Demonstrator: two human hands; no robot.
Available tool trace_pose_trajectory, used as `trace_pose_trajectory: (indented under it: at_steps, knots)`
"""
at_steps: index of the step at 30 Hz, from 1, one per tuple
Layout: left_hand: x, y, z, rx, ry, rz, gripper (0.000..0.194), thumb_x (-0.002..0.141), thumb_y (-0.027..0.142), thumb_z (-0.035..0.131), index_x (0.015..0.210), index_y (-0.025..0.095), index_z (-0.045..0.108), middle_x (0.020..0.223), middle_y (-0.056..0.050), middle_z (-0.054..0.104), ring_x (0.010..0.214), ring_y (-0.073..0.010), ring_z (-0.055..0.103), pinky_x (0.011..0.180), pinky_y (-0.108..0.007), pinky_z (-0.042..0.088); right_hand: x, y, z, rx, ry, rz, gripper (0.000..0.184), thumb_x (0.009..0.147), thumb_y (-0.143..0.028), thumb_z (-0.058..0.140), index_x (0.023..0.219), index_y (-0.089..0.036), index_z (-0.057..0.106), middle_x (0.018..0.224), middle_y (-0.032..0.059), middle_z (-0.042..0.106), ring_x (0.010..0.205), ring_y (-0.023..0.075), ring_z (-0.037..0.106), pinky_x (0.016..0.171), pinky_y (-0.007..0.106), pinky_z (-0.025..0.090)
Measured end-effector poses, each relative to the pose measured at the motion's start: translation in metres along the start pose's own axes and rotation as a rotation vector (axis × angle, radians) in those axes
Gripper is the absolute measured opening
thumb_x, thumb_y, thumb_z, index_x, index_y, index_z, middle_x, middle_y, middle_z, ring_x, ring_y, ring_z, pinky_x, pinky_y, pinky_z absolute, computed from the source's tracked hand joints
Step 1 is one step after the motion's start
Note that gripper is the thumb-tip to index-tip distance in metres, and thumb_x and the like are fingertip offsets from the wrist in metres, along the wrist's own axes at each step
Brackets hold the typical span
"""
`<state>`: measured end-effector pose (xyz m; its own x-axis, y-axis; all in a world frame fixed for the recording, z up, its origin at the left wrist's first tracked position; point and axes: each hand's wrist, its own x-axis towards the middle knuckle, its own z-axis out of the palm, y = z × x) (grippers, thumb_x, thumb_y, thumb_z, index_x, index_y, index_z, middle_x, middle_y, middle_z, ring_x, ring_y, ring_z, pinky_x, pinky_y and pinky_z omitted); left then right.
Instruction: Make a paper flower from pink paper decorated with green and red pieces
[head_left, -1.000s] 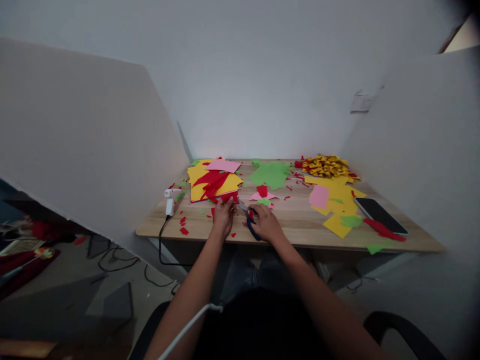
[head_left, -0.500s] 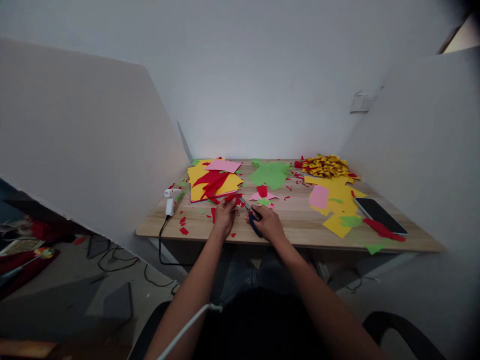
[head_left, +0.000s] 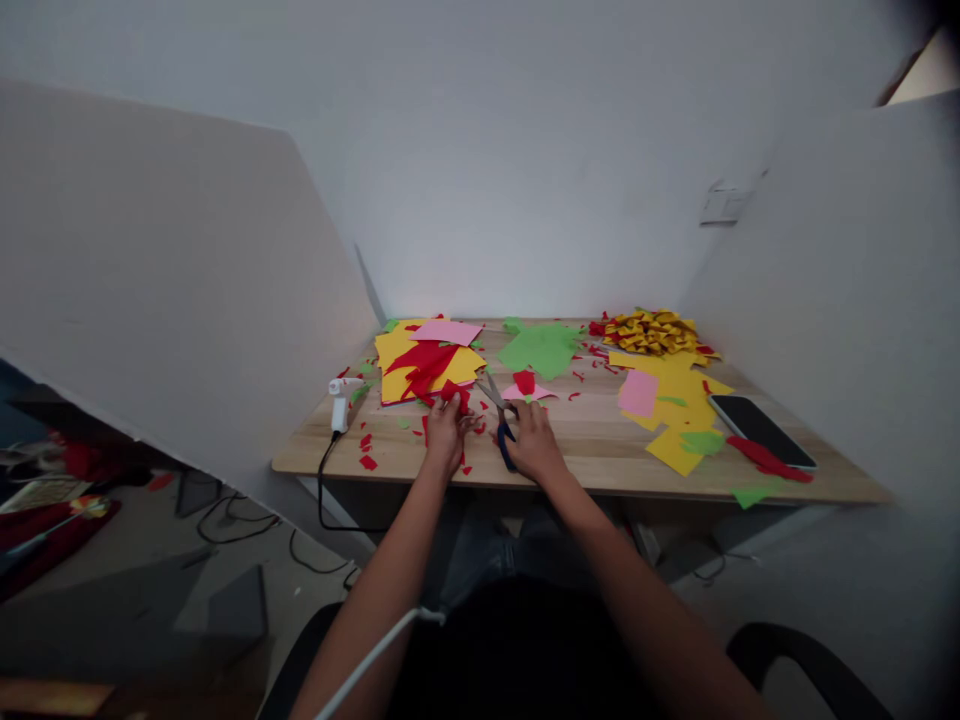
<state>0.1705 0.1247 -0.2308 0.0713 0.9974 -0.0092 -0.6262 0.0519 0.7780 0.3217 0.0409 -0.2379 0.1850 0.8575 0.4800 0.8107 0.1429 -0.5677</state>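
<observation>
Between the fingers of my left hand [head_left: 446, 438] is a piece of red paper [head_left: 455, 394], partly covered by the fingers. My right hand [head_left: 534, 440] grips a pair of dark-handled scissors [head_left: 493, 391], whose blades are spread and point up and left, apart from the red piece. Beyond my left hand lies a stack of yellow sheets [head_left: 390, 360] with red strips [head_left: 427, 362] and a pink sheet [head_left: 448, 332] on top. A small pink piece [head_left: 541, 391] with a red scrap on it rests just beyond my right hand. Tiny red scraps lie around both hands.
A white glue gun [head_left: 340, 405] with a black cable stands at the table's left. Green paper [head_left: 541, 348] lies at the back middle, a pile of folded yellow pieces [head_left: 652, 332] back right. Yellow sheets [head_left: 694, 385] and a phone [head_left: 761, 432] are on the right. Panels flank the table.
The scissors have moved right, away from the red paper, and their blades have spread wider. My left hand has shifted slightly left, with the red piece tilted up more.
</observation>
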Motion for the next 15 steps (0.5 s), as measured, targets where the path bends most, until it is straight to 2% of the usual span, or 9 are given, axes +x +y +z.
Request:
trace_pose_trajectory:
  at_steps: [3,7,15]
  knots:
    - [-0.0012,0.0003,0.0013,0.008,-0.015,0.003,0.05,0.058,0.033,0.092,0.088,0.02,0.054,0.066,0.007,0.061,0.053,-0.008,0.059,0.054,-0.021,0.05,-0.0006,0.0012,0.0013,0.008,-0.007,-0.039,0.053,0.089,-0.043,0.065,0.134,-0.016,0.057,0.118,0.0162,0.061,0.109,0.0291,0.058,0.102,0.045,0.048]
    - [-0.0036,0.0009,0.0026,0.023,-0.05,-0.001,0.051,0.053,0.034,0.094,0.083,0.018,0.056,0.064,0.007,0.061,0.053,-0.0081,0.059,0.054,-0.021,0.05,-0.0017,0.0014,0.0017,-0.023,-0.061,-0.108,0.053,0.089,-0.041,0.065,0.134,-0.014,0.058,0.12,0.0167,0.063,0.115,0.0297,0.057,0.106,0.044,0.046]
    - [-0.0046,-0.001,0.0038,0.041,-0.111,-0.016,0.05,0.053,0.033,0.094,0.087,0.017,0.061,0.068,0.005,0.065,0.053,-0.0078,0.058,0.052,-0.019,0.044,-0.0034,-0.0054,-0.0041,-0.099,-0.143,-0.057,0.051,0.09,-0.041,0.067,0.135,-0.018,0.061,0.12,0.0143,0.065,0.113,0.0273,0.06,0.101,0.037,0.048]
